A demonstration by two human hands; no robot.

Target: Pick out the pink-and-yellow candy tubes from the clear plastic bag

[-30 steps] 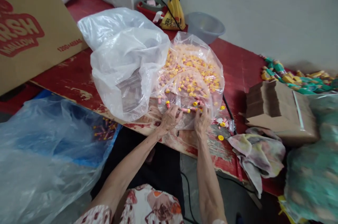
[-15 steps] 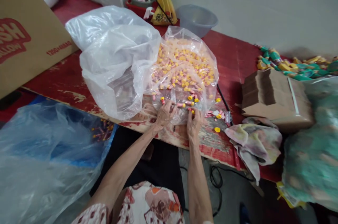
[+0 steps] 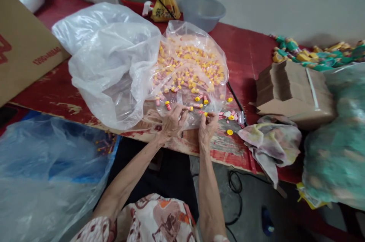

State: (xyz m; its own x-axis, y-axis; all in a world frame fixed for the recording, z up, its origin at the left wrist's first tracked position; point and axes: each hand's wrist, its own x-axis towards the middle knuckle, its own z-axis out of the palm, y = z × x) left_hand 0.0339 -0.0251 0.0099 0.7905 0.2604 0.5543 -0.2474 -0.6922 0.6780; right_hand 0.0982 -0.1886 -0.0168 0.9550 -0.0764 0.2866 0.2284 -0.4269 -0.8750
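A clear plastic bag [image 3: 199, 50] full of small pink tubes with yellow caps lies on the red table, its mouth toward me. Several capped tubes rest near the mouth, one of them a tilted tube [image 3: 168, 105] beside my left hand. My left hand [image 3: 173, 121] is at the bag's front edge, fingers bent together by a capped tube [image 3: 188, 108]; what they pinch is too small to tell. My right hand [image 3: 208, 125] pinches a yellow-capped tube [image 3: 204, 113] between thumb and finger. Loose yellow caps, such as one cap [image 3: 229, 132], lie to its right.
A large translucent bag [image 3: 111, 63] lies left of the tubes, beside a cardboard box [image 3: 25, 44]. Behind stands a grey basin [image 3: 202, 10]. On the right are stacked cardboard [image 3: 293, 94], a stained cloth [image 3: 272, 139] and a green-filled bag [image 3: 336, 151]. A blue-lined bag [image 3: 57, 166] is at lower left.
The view has shifted, so the table items sit further left and slightly higher. The tube at my right fingertips now shows more clearly. Both hands stay near the bag's mouth.
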